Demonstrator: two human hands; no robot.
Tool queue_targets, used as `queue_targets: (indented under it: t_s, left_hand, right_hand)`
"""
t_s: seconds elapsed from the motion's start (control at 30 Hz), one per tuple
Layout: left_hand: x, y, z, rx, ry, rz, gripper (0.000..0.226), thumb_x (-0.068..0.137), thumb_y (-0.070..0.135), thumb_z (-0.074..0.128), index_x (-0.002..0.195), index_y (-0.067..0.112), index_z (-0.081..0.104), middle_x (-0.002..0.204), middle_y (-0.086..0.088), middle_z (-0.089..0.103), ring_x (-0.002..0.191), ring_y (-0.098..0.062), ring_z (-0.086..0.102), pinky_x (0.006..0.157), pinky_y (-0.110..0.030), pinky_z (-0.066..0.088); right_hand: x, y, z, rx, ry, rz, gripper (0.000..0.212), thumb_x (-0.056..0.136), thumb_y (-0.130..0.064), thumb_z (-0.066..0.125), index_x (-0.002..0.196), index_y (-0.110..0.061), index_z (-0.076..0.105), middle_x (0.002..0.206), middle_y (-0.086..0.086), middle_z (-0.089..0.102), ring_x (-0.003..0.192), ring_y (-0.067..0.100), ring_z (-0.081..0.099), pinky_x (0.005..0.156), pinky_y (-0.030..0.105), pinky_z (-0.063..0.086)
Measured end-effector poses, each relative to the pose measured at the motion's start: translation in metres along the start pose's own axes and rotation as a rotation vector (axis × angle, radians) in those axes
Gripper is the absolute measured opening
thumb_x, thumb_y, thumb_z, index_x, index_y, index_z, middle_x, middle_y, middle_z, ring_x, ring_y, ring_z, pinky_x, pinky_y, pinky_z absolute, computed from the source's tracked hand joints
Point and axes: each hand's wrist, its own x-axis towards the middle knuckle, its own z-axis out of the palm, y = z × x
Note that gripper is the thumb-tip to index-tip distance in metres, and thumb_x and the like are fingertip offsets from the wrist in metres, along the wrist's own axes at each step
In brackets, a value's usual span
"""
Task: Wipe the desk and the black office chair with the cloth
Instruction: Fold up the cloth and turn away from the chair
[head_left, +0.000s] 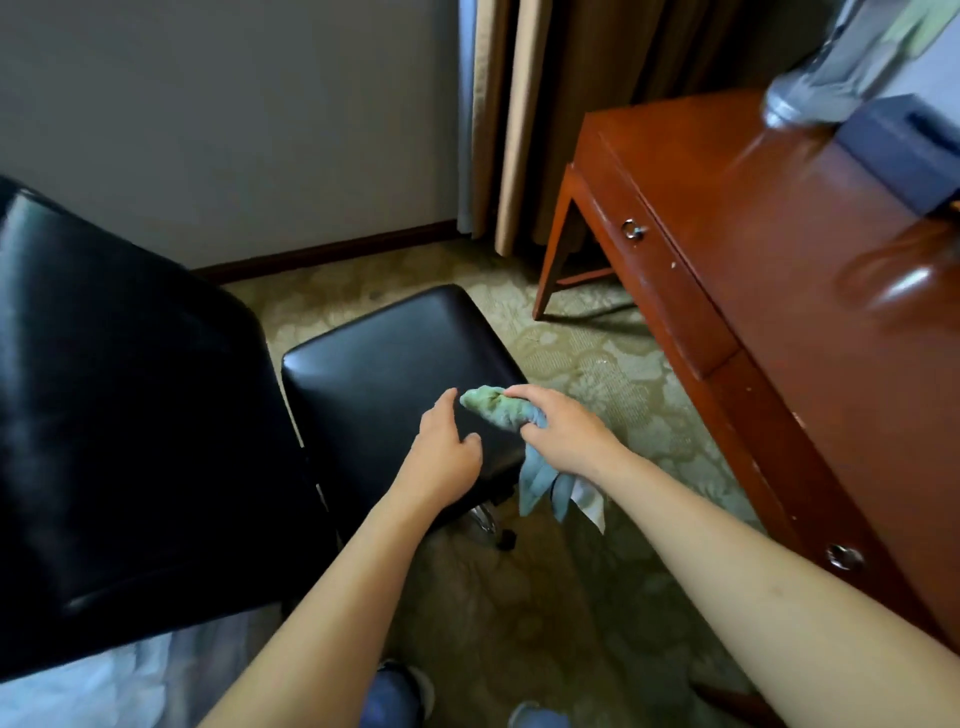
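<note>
The black office chair fills the left of the view, its tall shiny backrest (130, 405) nearest me and its square seat (384, 358) beyond. My left hand (447, 447) rests on the seat's near right corner, fingers spread and relaxed. My right hand (561, 431) grips a bunched green-blue cloth (493, 408) at the seat's right edge; the cloth's loose end hangs down below my wrist. The reddish-brown wooden desk (779, 270) stands to the right.
The desk has drawers with metal ring pulls (634, 229). A clear bottle (826, 78) and a dark box (904, 150) sit at its far end. Beige curtains (524, 114) hang behind. Patterned carpet (597, 364) lies between chair and desk. My shoes show at the bottom.
</note>
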Motion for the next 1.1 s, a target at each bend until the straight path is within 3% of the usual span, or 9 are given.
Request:
queue_targets:
  t_s: [0.1,0.2,0.33,0.4,0.5,0.63,0.8,0.97,1.1]
  left_hand:
    - [-0.050,0.065,-0.031,-0.070,-0.021,-0.039,0.065,0.099,0.034,0.050,0.156,0.031,0.017,0.159,0.004,0.030,0.126,-0.015,0.049,0.096,-0.036,0.051]
    - [-0.102,0.136,-0.047,-0.072,-0.097,-0.023,0.061,0.100,0.038,0.051,0.154,0.030,0.024,0.152,0.007,0.042,0.103,-0.006,0.056,0.079,-0.025,0.049]
    - [-0.156,0.214,-0.050,-0.022,-0.231,0.082,0.057,0.099,0.035,0.052,0.152,0.025,0.033,0.146,0.003,0.048,0.122,-0.016,0.052,0.090,-0.026,0.041]
    - [-0.177,0.246,-0.048,-0.014,-0.292,0.133,0.055,0.099,0.030,0.053,0.150,0.023,0.036,0.140,0.002,0.053,0.118,-0.016,0.054,0.089,-0.027,0.043]
    - [-0.202,0.284,-0.046,0.030,-0.332,0.239,0.048,0.096,0.032,0.057,0.143,0.027,0.045,0.126,0.005,0.062,0.107,-0.014,0.061,0.094,-0.034,0.052]
    - [-0.224,0.314,-0.045,0.018,-0.377,0.339,0.049,0.092,0.032,0.064,0.137,0.026,0.044,0.116,0.005,0.065,0.098,-0.013,0.065,0.088,-0.037,0.058]
    - [-0.232,0.336,-0.051,-0.054,-0.486,0.345,0.047,0.089,0.039,0.069,0.125,0.019,0.046,0.111,-0.004,0.064,0.097,-0.019,0.068,0.083,-0.041,0.061]
    - [-0.233,0.350,-0.059,0.061,-0.647,0.514,0.029,0.089,0.045,0.065,0.105,0.022,0.056,0.100,-0.002,0.069,0.089,-0.017,0.068,0.083,-0.039,0.060]
    - [-0.238,0.360,-0.048,0.151,-0.804,0.604,0.062,0.072,0.057,0.076,0.117,0.022,0.053,0.109,0.000,0.069,0.096,-0.018,0.069,0.087,-0.041,0.058]
  right_hand:
    - [-0.062,-0.029,-0.062,0.222,0.057,0.080,0.052,0.094,-0.016,0.056,0.138,-0.045,0.051,0.121,-0.012,0.061,0.081,0.010,0.061,0.070,0.027,0.051]
    - [-0.131,-0.052,-0.121,0.465,0.148,0.131,0.054,0.094,-0.016,0.061,0.140,-0.041,0.052,0.132,-0.014,0.052,0.106,0.009,0.056,0.090,0.030,0.051]
    - [-0.205,-0.070,-0.177,0.727,0.232,0.223,0.050,0.092,-0.015,0.063,0.133,-0.043,0.056,0.129,-0.009,0.057,0.115,0.014,0.057,0.097,0.037,0.052]
    - [-0.234,-0.076,-0.199,0.765,0.264,0.241,0.048,0.086,-0.018,0.065,0.119,-0.052,0.060,0.131,-0.004,0.061,0.117,0.020,0.060,0.101,0.047,0.052]
    - [-0.271,-0.081,-0.228,0.848,0.327,0.247,0.045,0.084,-0.014,0.064,0.119,-0.043,0.063,0.127,0.001,0.064,0.112,0.026,0.065,0.096,0.049,0.056]
    - [-0.308,-0.090,-0.254,0.958,0.443,0.289,0.044,0.083,-0.007,0.063,0.119,-0.033,0.065,0.111,0.006,0.074,0.101,0.030,0.072,0.092,0.051,0.058]
    - [-0.331,-0.111,-0.269,1.053,0.607,0.310,0.047,0.080,-0.004,0.060,0.117,-0.033,0.065,0.112,0.011,0.073,0.102,0.034,0.071,0.094,0.054,0.057]
    - [-0.345,-0.129,-0.271,1.145,0.744,0.374,0.058,0.075,0.006,0.055,0.123,-0.026,0.063,0.111,0.015,0.071,0.101,0.034,0.069,0.079,0.043,0.059]
    - [-0.362,-0.129,-0.267,1.179,0.847,0.424,0.059,0.074,0.006,0.060,0.125,-0.023,0.061,0.109,0.015,0.070,0.095,0.031,0.067,0.072,0.036,0.052]
